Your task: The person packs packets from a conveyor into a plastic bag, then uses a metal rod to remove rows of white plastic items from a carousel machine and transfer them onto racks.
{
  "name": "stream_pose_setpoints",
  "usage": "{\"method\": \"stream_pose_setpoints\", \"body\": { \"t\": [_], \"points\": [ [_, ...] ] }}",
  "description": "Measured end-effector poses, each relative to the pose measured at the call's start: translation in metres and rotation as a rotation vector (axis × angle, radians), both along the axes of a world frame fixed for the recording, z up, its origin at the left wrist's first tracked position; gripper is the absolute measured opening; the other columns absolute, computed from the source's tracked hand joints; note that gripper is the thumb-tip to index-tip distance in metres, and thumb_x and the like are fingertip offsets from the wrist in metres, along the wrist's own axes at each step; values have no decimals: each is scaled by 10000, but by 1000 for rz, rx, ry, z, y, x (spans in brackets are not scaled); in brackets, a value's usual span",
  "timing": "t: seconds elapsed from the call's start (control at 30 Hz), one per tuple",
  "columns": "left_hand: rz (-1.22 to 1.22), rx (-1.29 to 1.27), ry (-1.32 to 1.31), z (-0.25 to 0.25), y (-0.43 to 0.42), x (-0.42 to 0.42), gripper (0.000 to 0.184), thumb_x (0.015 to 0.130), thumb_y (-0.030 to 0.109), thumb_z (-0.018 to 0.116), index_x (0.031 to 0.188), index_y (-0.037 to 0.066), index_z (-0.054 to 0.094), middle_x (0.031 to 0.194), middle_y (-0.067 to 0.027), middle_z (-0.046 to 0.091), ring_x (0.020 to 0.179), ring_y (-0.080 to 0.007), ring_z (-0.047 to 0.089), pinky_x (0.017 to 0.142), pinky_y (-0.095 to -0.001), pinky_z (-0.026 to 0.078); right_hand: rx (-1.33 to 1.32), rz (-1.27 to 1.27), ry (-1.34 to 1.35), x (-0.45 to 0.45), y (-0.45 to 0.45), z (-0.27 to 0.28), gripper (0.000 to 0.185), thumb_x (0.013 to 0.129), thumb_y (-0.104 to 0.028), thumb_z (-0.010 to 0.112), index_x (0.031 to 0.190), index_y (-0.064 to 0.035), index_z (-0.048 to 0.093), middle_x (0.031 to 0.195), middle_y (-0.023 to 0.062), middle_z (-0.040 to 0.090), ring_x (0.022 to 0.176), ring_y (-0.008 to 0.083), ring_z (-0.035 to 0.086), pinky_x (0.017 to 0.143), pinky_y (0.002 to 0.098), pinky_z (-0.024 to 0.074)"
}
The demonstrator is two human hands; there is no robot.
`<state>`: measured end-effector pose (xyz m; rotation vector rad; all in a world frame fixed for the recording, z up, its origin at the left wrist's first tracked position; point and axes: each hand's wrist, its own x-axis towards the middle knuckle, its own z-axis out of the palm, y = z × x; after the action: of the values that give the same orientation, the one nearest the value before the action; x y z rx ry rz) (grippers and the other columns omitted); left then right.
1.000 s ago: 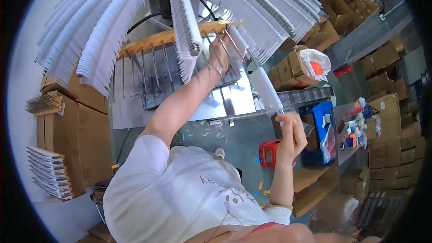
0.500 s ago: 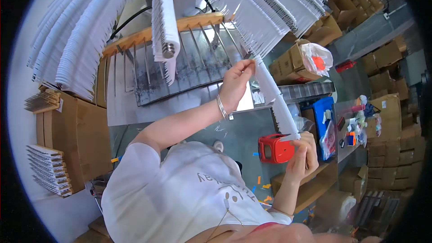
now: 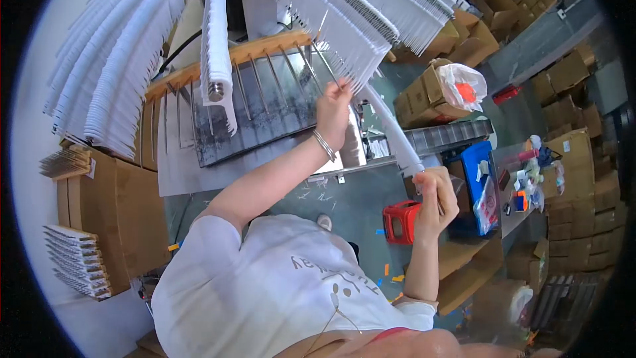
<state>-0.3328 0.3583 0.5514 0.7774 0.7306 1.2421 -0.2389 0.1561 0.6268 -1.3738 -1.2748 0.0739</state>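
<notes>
A long white strip (image 3: 395, 134) slants down from the hanging white pieces on the right. My right hand (image 3: 438, 202) is closed around its lower end, thumb upward. Farther up, my left hand (image 3: 334, 116), with bangles at the wrist, has its fingertips pinched together. They are at the lower fringe of a row of hanging white pieces (image 3: 341, 26), close to a metal rod's tip; what they hold is too small to make out. A wooden bar (image 3: 248, 51) with several thin metal rods lies left of this hand, above a dark, stained slab (image 3: 265, 116).
More rods of white pieces (image 3: 129, 59) hang at the left, and one (image 3: 216, 40) hangs in front. A cardboard box (image 3: 421, 96), a red stool (image 3: 399, 222) and a blue bin (image 3: 478, 189) stand at the right. Spiked wooden strips (image 3: 76, 262) are stacked lower left.
My left hand has moved slightly left, from the strip's upper end to the hanging fringe. My right hand has risen a little, its fingers now wrapped around the strip's end. The view has shifted.
</notes>
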Motion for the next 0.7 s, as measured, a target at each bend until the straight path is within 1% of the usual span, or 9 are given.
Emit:
{"method": "stream_pose_setpoints", "body": {
  "t": [0.07, 0.13, 0.27, 0.37, 0.43, 0.53, 0.6, 0.67, 0.7],
  "points": [
    [-39, -1, 7, 4, 2, -2, 199, 921, 157, 528, 1076, 68, 615, 994, 20, 632, 890, -53, 537, 773, -214, 392, 66, 72, -5, 2, 7, -8, 156, 873, -55, 529, 771, 47, 589, 764, 86, 561, 771, 168, 501, 698, 264, 382],
    [-77, 147, -13, 7, 0, -3, 186, 918, 153, 529, 1064, 68, 608, 980, 19, 629, 882, -64, 539, 785, -228, 391, 59, 69, 40, 4, 6, -19, 180, 884, -78, 527, 773, 46, 595, 784, 85, 567, 789, 173, 506, 704, 269, 385],
    [-44, 133, -16, 9, -8, -2, 173, 915, 146, 533, 1055, 73, 603, 965, 23, 625, 883, -65, 539, 784, -225, 388, 84, 90, 189, 8, 1, -36, 214, 897, -116, 528, 783, 45, 609, 821, 93, 581, 820, 180, 516, 731, 287, 386],
    [-33, 143, -30, 3, -13, -3, 166, 912, 127, 533, 1046, 59, 604, 972, 10, 609, 901, -74, 537, 810, -226, 392, 94, 79, 302, 10, -8, -54, 233, 907, -149, 529, 800, 39, 617, 831, 100, 597, 839, 194, 529, 759, 306, 397],
    [-14, 261, 100, -11, -15, -4, 157, 893, 82, 549, 1022, 19, 613, 961, -2, 571, 874, -75, 522, 819, -229, 405, 90, 60, 361, 13, -13, -67, 238, 910, -165, 532, 815, 34, 621, 830, 104, 608, 849, 205, 539, 778, 318, 406],
    [-1, 341, 162, -22, -18, -4, 139, 890, 81, 549, 992, 19, 620, 940, -4, 540, 857, -83, 515, 805, -221, 401, 119, 68, 452, 14, -23, -82, 255, 912, -195, 539, 823, 30, 621, 833, 103, 612, 860, 208, 537, 792, 327, 404],
    [-16, 361, 124, -21, -21, -5, 138, 891, 81, 538, 986, 25, 622, 950, -2, 544, 840, -86, 516, 790, -218, 400, 110, 64, 499, 16, -29, -89, 264, 909, -209, 547, 831, 32, 621, 844, 106, 614, 879, 211, 532, 803, 330, 402],
    [-124, 296, 218, -14, -25, -11, 149, 904, 82, 516, 1002, 34, 617, 972, 0, 608, 917, -77, 533, 846, -218, 396, 115, 66, 501, 19, -37, -95, 268, 910, -213, 546, 830, 32, 622, 844, 107, 614, 882, 216, 530, 803, 334, 403],
    [-124, 298, 219, -11, -27, -13, 149, 904, 82, 516, 1002, 34, 617, 972, 0, 608, 917, -77, 533, 846, -218, 396, 119, 71, 500, 21, -41, -97, 272, 911, -216, 545, 828, 32, 622, 844, 109, 613, 885, 220, 528, 802, 338, 404]
  ]
}}
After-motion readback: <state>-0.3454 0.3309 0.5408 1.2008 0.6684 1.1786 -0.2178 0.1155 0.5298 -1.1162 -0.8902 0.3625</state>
